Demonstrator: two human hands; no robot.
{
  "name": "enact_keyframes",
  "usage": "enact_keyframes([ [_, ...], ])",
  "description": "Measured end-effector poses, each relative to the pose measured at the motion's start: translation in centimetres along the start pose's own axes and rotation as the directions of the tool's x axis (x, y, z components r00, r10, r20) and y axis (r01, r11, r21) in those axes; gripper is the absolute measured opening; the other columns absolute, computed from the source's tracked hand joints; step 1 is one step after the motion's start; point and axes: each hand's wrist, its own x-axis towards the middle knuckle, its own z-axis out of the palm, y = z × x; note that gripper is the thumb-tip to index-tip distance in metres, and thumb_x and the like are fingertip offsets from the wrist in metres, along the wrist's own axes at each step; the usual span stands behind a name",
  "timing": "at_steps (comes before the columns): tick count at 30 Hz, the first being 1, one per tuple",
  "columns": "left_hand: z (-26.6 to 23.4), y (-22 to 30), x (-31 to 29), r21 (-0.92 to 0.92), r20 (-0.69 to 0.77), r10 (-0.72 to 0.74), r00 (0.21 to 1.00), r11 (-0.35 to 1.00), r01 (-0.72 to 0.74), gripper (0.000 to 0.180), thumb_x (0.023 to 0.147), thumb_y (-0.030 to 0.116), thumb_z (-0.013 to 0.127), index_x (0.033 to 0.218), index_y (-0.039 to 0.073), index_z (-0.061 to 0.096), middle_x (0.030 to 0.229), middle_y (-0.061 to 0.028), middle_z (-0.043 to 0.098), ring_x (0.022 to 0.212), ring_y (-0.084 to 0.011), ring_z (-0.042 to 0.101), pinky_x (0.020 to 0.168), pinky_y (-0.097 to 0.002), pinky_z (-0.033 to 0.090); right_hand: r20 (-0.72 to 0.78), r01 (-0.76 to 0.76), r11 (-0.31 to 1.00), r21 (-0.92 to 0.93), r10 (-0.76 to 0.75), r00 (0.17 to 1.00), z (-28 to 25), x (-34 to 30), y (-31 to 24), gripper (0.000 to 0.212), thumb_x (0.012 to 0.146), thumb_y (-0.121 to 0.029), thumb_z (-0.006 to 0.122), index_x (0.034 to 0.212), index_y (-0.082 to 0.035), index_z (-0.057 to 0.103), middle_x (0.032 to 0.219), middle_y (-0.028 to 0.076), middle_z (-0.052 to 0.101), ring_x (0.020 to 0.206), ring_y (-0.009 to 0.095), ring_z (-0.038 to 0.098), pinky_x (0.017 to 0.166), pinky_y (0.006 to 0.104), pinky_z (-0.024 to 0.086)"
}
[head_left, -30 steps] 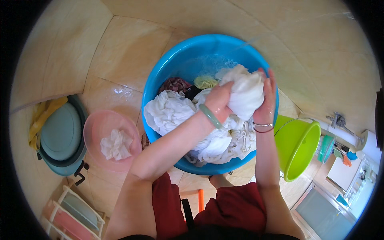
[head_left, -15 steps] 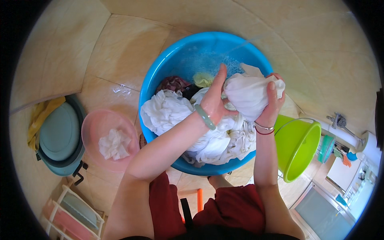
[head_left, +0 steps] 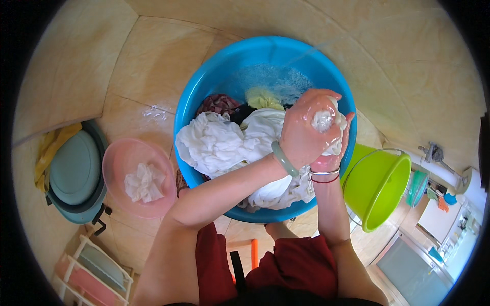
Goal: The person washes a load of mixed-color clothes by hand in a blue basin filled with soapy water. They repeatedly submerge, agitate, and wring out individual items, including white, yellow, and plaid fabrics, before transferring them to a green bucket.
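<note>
Both hands near blue tub's rim

On the wrist behind the left hand, a thick, smooth bangle of pale green is circling closely, while a narrow silver bracelet and a thin dark red cord are lying side by side at the wrist of the right hand. Both forearms are showing bare. Loose dark red bottoms are covering the thighs, with a flat black strap hanging between them and black clothing showing at the near edge.
</note>
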Motion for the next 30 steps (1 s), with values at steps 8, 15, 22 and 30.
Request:
enact_keyframes([
  [8, -0.3, -0.2, -0.4, 0.359, 0.411, 0.366, 0.835, 0.776, -0.518, 0.026, 0.076, 0.017, 0.063, 0.100, 0.009, 0.060, 0.117, -0.0152, 0.056, 0.113, -0.0311, 0.055, 0.098, -0.0432, 0.043, 0.208, -0.203, 0.979, -0.008, 0.201, 0.957, -0.8, 0.9, -0.3, 0.042, 0.097, -0.047, 0.045, 0.122, -0.014, 0.049, 0.116, 0.006, 0.052, 0.111, 0.024, 0.050, 0.094, 0.0440, 0.041],
  [15, -0.2, 0.0, -1.1, 0.257, 0.495, 0.482, 0.723, 0.714, -0.651, 0.017, 0.066, 0.019, 0.062, 0.079, 0.010, 0.059, 0.100, -0.0143, 0.056, 0.103, -0.0310, 0.057, 0.099, -0.0456, 0.043, 0.229, -0.293, 0.932, -0.214, 0.339, 0.912, -1.8, 1.8, -0.7, 0.029, 0.097, -0.042, 0.050, 0.111, -0.016, 0.052, 0.099, 0.004, 0.052, 0.100, 0.021, 0.050, 0.084, 0.0438, 0.044],
  [22, -0.9, 0.9, -1.6, 0.110, 0.606, 0.593, 0.530, 0.598, -0.794, 0.012, 0.060, 0.019, 0.061, 0.066, 0.010, 0.056, 0.083, -0.0081, 0.055, 0.091, -0.0304, 0.059, 0.097, -0.0461, 0.044, -0.009, -0.532, 0.737, -0.417, 0.582, 0.813, -0.1, 2.3, -1.4, 0.021, 0.098, -0.035, 0.047, 0.098, -0.015, 0.049, 0.081, 0.002, 0.041, 0.082, 0.017, 0.043, 0.067, 0.0372, 0.041],
  [30, -1.5, 1.9, -2.1, 0.075, 0.720, 0.597, 0.354, 0.440, -0.895, 0.012, 0.060, 0.020, 0.060, 0.065, 0.010, 0.055, 0.079, -0.0052, 0.052, 0.090, -0.0289, 0.060, 0.097, -0.0471, 0.044, -0.038, -0.424, 0.543, -0.725, 0.583, 0.812, 3.1, 1.3, -1.0, 0.026, 0.095, -0.028, 0.056, 0.080, -0.007, 0.055, 0.076, 0.006, 0.057, 0.073, 0.017, 0.054, 0.067, 0.0282, 0.045],
])
